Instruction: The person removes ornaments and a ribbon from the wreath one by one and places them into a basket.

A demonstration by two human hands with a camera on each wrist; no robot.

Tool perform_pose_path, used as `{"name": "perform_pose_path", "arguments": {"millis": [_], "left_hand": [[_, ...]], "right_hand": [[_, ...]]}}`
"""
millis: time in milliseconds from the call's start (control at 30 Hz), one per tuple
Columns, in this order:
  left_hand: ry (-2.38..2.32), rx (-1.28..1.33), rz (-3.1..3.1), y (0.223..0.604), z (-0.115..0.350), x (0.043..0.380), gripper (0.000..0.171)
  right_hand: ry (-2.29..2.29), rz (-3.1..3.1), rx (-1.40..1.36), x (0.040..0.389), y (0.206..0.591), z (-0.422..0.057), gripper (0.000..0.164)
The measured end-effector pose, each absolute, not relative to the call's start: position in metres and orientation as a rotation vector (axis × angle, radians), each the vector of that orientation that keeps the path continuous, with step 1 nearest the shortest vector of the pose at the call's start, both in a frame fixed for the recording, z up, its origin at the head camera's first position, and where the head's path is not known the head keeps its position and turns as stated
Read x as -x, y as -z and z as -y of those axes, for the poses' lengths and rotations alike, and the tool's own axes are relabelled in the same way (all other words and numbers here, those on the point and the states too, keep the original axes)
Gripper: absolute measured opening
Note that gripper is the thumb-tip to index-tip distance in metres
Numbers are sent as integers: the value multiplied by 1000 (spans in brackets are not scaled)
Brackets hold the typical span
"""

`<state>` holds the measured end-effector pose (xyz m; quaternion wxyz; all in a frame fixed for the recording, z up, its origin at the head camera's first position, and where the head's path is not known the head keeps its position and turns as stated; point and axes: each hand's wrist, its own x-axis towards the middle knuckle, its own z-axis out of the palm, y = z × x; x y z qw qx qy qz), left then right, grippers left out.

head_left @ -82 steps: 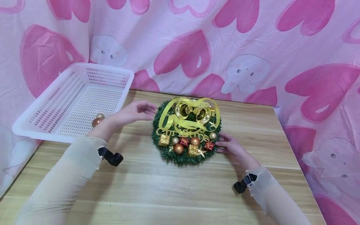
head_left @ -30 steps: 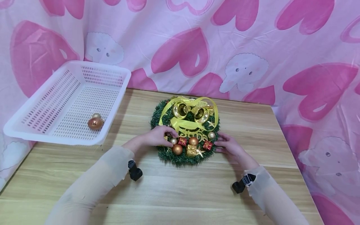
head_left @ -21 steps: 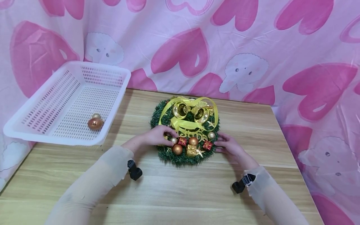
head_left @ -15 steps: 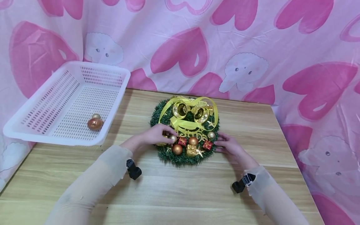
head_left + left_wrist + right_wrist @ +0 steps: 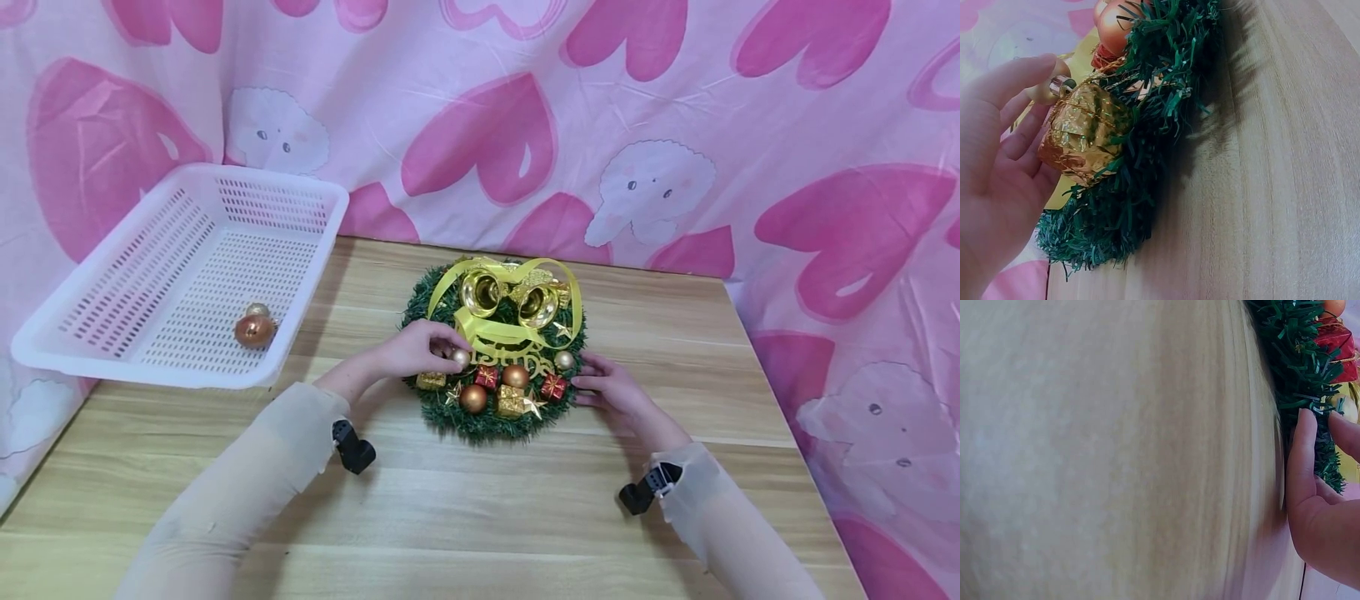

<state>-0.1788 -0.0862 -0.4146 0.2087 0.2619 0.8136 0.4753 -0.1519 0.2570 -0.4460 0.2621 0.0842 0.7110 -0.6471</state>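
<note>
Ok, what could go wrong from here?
The small gold ball is smooth and round, so it might slip from the left hand. The yellow ribbon lies close by that hand and could get snagged. The right hand only touches the edge of the wreath, which may shift if the ball is tugged.

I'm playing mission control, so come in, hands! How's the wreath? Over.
Left hand pinching pale gold ball. Right hand at edge of green wreath. Wreath lying on table. Yellow ribbon near left hand, possibly in the way.
</note>
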Motion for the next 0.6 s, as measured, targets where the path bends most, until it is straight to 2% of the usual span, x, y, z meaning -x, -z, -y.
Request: {"name": "perform_pose_path", "arguments": {"millis": [600], "left_hand": [[-1490,-631,-2213,404,94,181,37]], "right_hand": [[1763,-1916,-235,151,445,-257,73]]}}
